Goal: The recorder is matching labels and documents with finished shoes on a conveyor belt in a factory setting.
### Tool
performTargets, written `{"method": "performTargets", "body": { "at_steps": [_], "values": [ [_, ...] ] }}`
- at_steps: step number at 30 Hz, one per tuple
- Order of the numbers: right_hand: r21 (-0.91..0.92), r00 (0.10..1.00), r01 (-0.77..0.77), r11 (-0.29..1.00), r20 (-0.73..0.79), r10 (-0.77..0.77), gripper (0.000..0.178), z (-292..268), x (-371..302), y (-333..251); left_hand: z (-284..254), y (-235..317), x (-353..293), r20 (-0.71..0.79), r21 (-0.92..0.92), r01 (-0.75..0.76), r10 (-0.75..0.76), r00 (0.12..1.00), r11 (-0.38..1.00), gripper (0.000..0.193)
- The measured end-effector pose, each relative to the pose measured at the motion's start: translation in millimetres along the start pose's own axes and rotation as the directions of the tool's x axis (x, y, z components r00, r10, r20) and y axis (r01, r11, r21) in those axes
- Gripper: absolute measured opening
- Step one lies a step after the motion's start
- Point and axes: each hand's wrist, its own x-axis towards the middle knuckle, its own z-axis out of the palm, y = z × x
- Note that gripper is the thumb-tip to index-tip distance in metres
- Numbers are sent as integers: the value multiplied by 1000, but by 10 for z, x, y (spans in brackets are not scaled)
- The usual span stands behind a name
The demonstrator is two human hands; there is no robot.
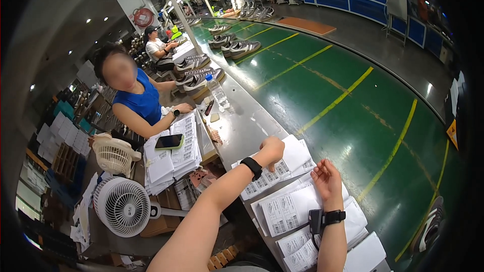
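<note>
My left hand (273, 152), with a black band on its wrist, reaches over a stack of white printed label sheets (258, 184) on the metal bench. Its fingers are bent down and closed against the top sheets; what they grip is hidden. To its right, my right hand (328, 179) is turned partly palm up beside the paper stacks. Its fingers curl loosely apart, and nothing shows in them. A black strap and a small dark device sit on that wrist. Below it lie more white label sheets (282, 215) in overlapping piles.
A green conveyor belt (322, 106) with yellow lines runs along the right, carrying sneakers (241, 49). A bottle (216, 90) stands on the bench. At left are a co-worker in blue (138, 100), a phone (170, 142) on papers, and two fans (122, 206).
</note>
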Motion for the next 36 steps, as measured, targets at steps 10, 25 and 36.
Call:
{"method": "performTargets", "body": {
  "at_steps": [10,25,36],
  "values": [
    [1,1000,-1,1000,-14,1,12,43,-18,-2,8,-33,-52,-85,-60,-11,6,996,998,64],
    [4,1000,6,1000,-2,-6,12,0,30,17,109,-84,100,-62,-18,-29,28,998,999,63],
    [-15,1000,15,1000,4,-15,14,-21,-41,33,54,48,-78,-83,10,14,-13,996,1000,62]
  ]
}}
